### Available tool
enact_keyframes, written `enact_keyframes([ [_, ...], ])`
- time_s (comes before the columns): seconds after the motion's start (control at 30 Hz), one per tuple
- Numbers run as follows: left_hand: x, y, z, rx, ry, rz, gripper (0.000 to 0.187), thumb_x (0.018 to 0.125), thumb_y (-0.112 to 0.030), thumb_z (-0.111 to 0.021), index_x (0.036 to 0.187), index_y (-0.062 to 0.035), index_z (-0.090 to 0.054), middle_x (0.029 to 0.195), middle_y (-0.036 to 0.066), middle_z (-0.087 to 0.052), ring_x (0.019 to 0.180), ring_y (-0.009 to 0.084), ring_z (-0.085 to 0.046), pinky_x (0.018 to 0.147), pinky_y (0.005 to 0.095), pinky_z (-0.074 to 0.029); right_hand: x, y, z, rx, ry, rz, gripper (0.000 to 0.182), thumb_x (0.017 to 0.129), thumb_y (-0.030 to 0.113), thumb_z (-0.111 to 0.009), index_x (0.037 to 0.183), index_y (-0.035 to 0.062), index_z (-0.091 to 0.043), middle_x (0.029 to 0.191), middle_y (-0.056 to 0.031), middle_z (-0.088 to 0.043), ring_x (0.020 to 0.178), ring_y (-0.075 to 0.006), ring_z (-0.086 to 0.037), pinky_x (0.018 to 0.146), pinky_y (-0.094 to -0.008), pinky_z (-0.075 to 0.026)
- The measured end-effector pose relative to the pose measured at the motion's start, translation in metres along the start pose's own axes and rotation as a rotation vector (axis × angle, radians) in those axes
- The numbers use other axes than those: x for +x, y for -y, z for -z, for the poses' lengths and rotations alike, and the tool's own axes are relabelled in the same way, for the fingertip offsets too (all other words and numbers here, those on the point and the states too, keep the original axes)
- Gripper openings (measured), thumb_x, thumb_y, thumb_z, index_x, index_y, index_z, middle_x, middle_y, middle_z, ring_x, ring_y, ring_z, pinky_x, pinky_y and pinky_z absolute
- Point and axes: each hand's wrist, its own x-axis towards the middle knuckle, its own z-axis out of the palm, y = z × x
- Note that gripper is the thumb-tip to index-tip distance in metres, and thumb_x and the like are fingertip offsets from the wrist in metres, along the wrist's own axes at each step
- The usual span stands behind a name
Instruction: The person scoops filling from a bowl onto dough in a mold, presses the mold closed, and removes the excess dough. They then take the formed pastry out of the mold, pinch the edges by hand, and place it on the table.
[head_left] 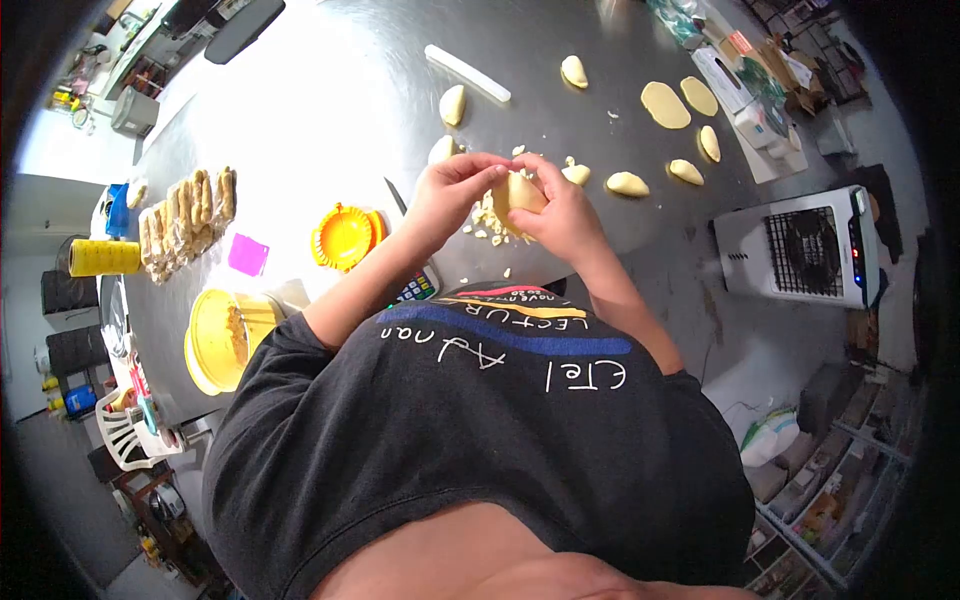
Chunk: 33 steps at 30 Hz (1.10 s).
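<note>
Between both hands, above the steel table, is a pale dough round [519, 200], partly folded over. My left hand [452, 192] pinches its upper left edge with thumb and fingertips. The right hand [566, 212] is closed around the other side, thumb on the front and fingers behind. Crumbly pale filling [484, 214] lies scattered on the table under and around the dough. Folded half-moon dumplings sit close by, one [628, 184] right of my right hand and another [453, 105] beyond my left. What lies inside the held dough is hidden.
A white rolling pin [467, 73] lies farther back, flat dough rounds [665, 105] at the right. To the left are an orange dumpling mould [345, 238], a purple scraper [248, 255], a yellow tub [216, 340] and bagged rolls [188, 222]. A white air cooler [795, 248] stands at right.
</note>
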Motion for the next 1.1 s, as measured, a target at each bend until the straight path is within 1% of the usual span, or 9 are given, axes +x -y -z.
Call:
enact_keyframes([
  [0.1,0.012,0.004,-0.023,0.051,0.031,-0.192,0.025,0.088,-0.016,-0.061,0.11,-0.0035,-0.063,0.103,0.003,-0.062,0.094,0.0115,-0.055,0.084,0.0258,-0.042,0.004,0.003,0.033,-0.003,0.048,-0.081,0.053,0.068,0.019,-0.069,0.117,0.0161,-0.05,0.083,-0.0105,-0.064,0.076,-0.0258,-0.064,0.068,-0.0354,-0.049],
  [0.2,0.034,0.004,-0.058,0.128,-0.046,-0.443,0.024,0.083,-0.016,-0.067,0.103,-0.0028,-0.066,0.1,0.006,-0.063,0.088,0.0132,-0.058,0.08,0.027,-0.046,0.012,0.001,0.074,0.038,0.036,-0.037,0.053,0.068,0.018,-0.069,0.117,0.0174,-0.05,0.076,-0.0082,-0.061,0.071,-0.0243,-0.062,0.065,-0.0349,-0.048],
  [0.33,0.063,-0.009,-0.1,0.113,-0.12,-0.264,0.018,0.085,-0.011,-0.064,0.099,0.002,-0.065,0.1,0.006,-0.062,0.094,0.0136,-0.056,0.085,0.027,-0.043,0.024,-0.006,0.133,-0.013,0.047,0.071,0.053,0.068,0.016,-0.068,0.117,0.0175,-0.049,0.075,-0.0076,-0.061,0.07,-0.0246,-0.062,0.065,-0.0352,-0.049],
  [0.6,0.107,-0.035,-0.188,-0.064,-0.256,-0.374,0.014,0.083,-0.013,-0.066,0.089,-0.0005,-0.068,0.082,0.004,-0.061,0.08,0.0099,-0.055,0.07,0.0244,-0.044,0.039,-0.027,0.217,0.046,0.052,0.138,0.053,0.068,0.013,-0.067,0.117,0.016,-0.05,0.077,-0.0088,-0.062,0.071,-0.0248,-0.063,0.065,-0.0347,-0.048],
  [0.77,0.127,-0.055,-0.212,-0.309,-0.15,-0.178,0.02,0.087,-0.013,-0.062,0.102,-0.0001,-0.065,0.096,0.005,-0.064,0.089,0.0099,-0.056,0.083,0.0244,-0.043,0.05,-0.051,0.248,0.124,0.087,0.195,0.056,0.068,0.012,-0.067,0.12,0.0139,-0.049,0.075,-0.0086,-0.06,0.068,-0.0209,-0.062,0.064,-0.0322,-0.048],
  [0.9,0.141,-0.056,-0.215,-0.244,-0.131,-0.209,0.022,0.089,-0.016,-0.06,0.103,-0.0005,-0.063,0.095,0.004,-0.063,0.092,0.0125,-0.056,0.086,0.027,-0.043,0.054,-0.049,0.262,0.084,0.082,0.216,0.059,0.068,0.011,-0.066,0.123,0.0134,-0.047,0.075,-0.009,-0.06,0.068,-0.0201,-0.062,0.064,-0.0316,-0.048],
  [0.97,0.144,-0.058,-0.217,-0.091,-0.158,-0.222,0.022,0.088,-0.017,-0.061,0.103,-0.0004,-0.063,0.095,0.004,-0.063,0.091,0.0124,-0.056,0.085,0.027,-0.043,0.058,-0.053,0.265,0.105,0.108,0.2,0.064,0.068,-0.001,-0.061,0.129,0.0094,-0.043,0.082,-0.0038,-0.06,0.075,-0.0081,-0.058,0.069,-0.0241,-0.048],
  [1.03,0.146,-0.057,-0.216,0.063,-0.184,-0.237,0.023,0.088,-0.018,-0.061,0.103,-0.0004,-0.063,0.096,0.005,-0.063,0.09,0.0123,-0.056,0.085,0.027,-0.043,0.061,-0.055,0.265,0.14,0.09,0.21,0.065,0.068,-0.002,-0.061,0.129,0.0095,-0.042,0.082,-0.0039,-0.06,0.075,-0.0081,-0.058,0.069,-0.0239,-0.048],
  [1.1,0.149,-0.05,-0.214,0.274,-0.139,-0.614,0.023,0.088,-0.016,-0.062,0.104,-0.0001,-0.063,0.096,0.006,-0.062,0.09,0.0122,-0.056,0.083,0.0265,-0.043,0.062,-0.055,0.265,0.175,0.07,0.217,0.066,0.067,-0.002,-0.06,0.13,0.0095,-0.042,0.082,-0.0041,-0.06,0.075,-0.0081,-0.057,0.069,-0.0238,-0.048],
])
